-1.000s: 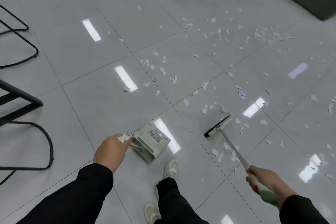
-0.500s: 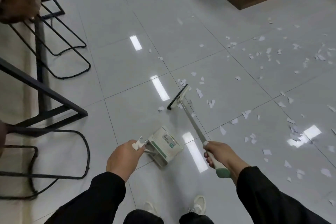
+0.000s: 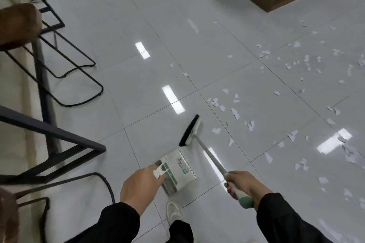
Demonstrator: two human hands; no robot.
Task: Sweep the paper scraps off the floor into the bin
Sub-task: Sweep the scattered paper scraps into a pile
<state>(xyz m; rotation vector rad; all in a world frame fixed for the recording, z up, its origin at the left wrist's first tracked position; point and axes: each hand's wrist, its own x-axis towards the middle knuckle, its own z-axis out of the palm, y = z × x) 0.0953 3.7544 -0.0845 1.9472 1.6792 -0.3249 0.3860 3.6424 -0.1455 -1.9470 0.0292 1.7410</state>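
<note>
1. paper scraps (image 3: 235, 113) are seen scattered over the right half of the tiled floor (image 3: 126, 25), well apart from the black-framed stools (image 3: 59, 77) at the far left; none can be made out inside the dustpan.
2. the dustpan (image 3: 178, 170), a white and green box-like bin, is held low near the floor by the left hand (image 3: 141, 188), whose fingers are curled round its white handle.
3. just beyond the dustpan's mouth the broom head (image 3: 190, 131) is now placed, black bristles down; half a second ago it was farther out among the scraps, so a stroke toward the pan has just been drawn in.
4. few scraps seem to have been carried along: the strip between bristles and pan looks bare, which suggests little was gained by that pass.
5. the broom handle (image 3: 211, 159) is gripped at its green end by the right hand (image 3: 242, 184), closed firmly round it.
6. most scraps lie to the right of the broom, so the task is judged barely begun, and further strokes from that side are called for.
</note>
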